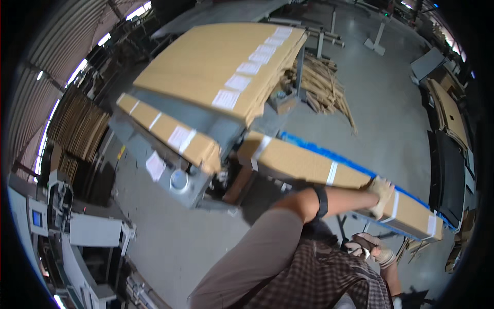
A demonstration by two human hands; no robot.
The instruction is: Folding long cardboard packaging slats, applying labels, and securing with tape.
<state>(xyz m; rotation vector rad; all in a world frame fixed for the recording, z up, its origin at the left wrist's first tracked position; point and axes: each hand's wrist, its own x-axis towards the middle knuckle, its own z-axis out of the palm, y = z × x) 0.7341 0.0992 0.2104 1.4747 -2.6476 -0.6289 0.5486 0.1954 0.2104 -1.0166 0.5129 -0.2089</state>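
A long, narrow cardboard box (303, 162) with white straps around it lies along a blue-edged stand (329, 154). My left arm reaches across to it, and my left hand (381, 198), in a pale glove, grips the box across its width near the right end, fingers over the far edge. Close to my body, below the box, my right hand (371, 247) wears a glove with a striped cuff. Its fingers are curled around something small, whitish and dark that I cannot make out. A white label sits at the box's right end.
Left of the box, a grey table (188, 110) carries a stack of flat cardboard (206, 62) with white labels, a second strapped long box (170, 131) and a white tape roll (179, 180). Scrap cardboard strips (321, 85) lie behind. A grey machine (95, 232) stands at lower left.
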